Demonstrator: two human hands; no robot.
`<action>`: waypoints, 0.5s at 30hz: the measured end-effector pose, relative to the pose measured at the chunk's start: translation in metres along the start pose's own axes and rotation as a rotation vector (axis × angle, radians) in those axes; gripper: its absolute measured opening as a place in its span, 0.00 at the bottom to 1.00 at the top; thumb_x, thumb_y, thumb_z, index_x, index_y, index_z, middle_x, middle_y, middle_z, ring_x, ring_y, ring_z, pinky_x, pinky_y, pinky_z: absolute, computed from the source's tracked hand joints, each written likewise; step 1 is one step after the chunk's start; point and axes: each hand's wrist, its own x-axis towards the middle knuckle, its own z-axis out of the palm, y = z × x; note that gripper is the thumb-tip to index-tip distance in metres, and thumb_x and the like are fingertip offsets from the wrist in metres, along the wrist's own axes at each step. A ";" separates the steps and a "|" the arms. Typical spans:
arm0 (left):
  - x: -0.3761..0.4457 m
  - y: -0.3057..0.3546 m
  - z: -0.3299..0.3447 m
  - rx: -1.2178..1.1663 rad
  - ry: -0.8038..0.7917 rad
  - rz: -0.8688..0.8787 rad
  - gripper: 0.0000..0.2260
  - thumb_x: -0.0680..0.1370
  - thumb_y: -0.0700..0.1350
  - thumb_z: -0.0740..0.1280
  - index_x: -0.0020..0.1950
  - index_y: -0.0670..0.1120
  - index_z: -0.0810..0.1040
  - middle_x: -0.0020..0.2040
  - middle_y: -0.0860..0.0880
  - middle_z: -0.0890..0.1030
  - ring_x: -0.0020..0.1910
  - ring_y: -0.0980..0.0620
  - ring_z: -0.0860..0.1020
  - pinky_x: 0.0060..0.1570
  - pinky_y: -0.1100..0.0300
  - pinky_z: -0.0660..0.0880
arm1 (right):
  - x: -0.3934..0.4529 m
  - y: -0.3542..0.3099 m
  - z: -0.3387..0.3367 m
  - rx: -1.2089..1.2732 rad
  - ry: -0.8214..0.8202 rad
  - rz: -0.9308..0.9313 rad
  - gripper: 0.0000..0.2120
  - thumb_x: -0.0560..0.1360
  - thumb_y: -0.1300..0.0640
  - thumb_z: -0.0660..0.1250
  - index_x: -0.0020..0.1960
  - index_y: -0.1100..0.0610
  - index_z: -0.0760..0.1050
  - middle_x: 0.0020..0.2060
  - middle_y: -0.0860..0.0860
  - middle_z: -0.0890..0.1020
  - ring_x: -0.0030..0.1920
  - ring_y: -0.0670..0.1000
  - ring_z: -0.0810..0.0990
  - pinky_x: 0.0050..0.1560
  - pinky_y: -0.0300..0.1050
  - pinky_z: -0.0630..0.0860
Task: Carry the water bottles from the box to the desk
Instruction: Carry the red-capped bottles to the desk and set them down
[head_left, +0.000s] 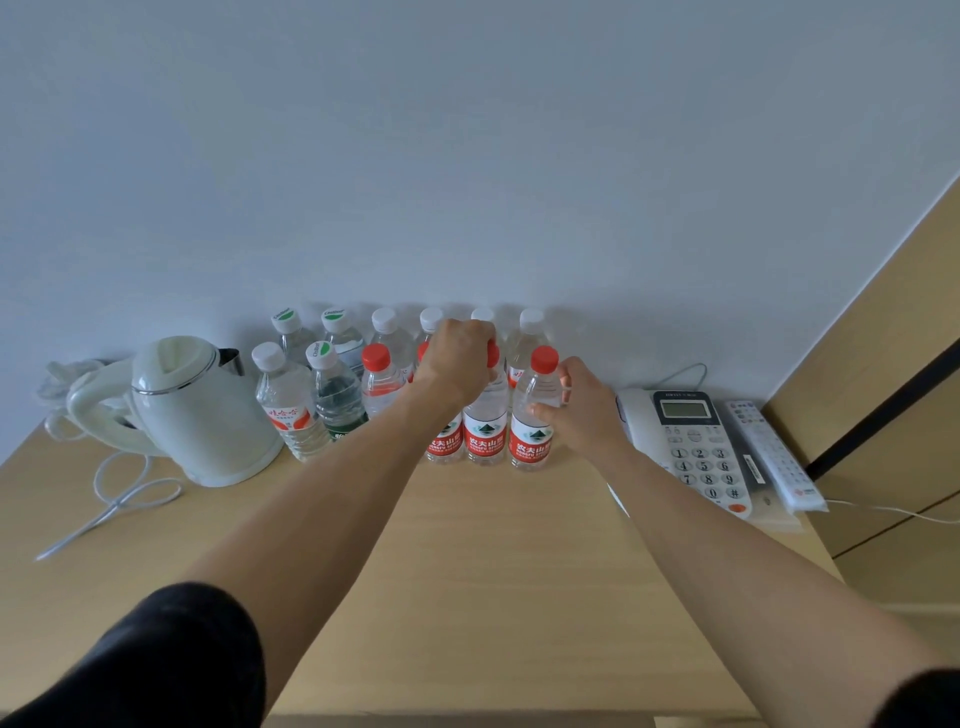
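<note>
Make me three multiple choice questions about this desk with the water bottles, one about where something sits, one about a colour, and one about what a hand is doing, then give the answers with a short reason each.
1. Where is the kettle relative to the bottles?
A. To their left
B. To their right
C. Behind them

2. What colour is the cap of the bottle that the right hand holds?
A. Green
B. White
C. Red

3. What is the left hand doing?
A. Lying flat on the desk
B. Gripping the top of a red-capped bottle
C. Pressing the telephone keys

Answers:
1 A, the kettle stands at the left end of the row, while the telephone lies at the right.
2 C, a red cap shows above the right hand's fingers.
3 B, its fingers curl round the bottle's cap and neck.
</note>
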 end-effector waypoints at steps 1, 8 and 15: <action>0.000 0.000 0.000 -0.003 0.000 -0.002 0.09 0.75 0.41 0.75 0.55 0.44 0.81 0.50 0.45 0.83 0.50 0.46 0.80 0.48 0.55 0.79 | 0.002 -0.001 0.002 0.006 0.001 -0.001 0.24 0.66 0.58 0.78 0.39 0.45 0.61 0.34 0.43 0.71 0.34 0.42 0.70 0.31 0.32 0.65; 0.000 0.000 0.000 -0.012 0.008 -0.009 0.10 0.76 0.40 0.74 0.56 0.43 0.83 0.51 0.46 0.84 0.51 0.46 0.81 0.49 0.55 0.79 | 0.008 -0.003 0.008 0.023 0.026 -0.035 0.23 0.67 0.58 0.78 0.40 0.47 0.61 0.39 0.50 0.77 0.40 0.51 0.73 0.36 0.40 0.68; 0.000 0.003 -0.003 -0.013 -0.012 -0.012 0.09 0.76 0.43 0.75 0.55 0.44 0.83 0.52 0.45 0.84 0.52 0.46 0.81 0.53 0.55 0.79 | 0.011 0.003 -0.003 0.068 -0.061 0.036 0.18 0.67 0.55 0.79 0.45 0.48 0.69 0.38 0.42 0.74 0.39 0.42 0.74 0.36 0.35 0.68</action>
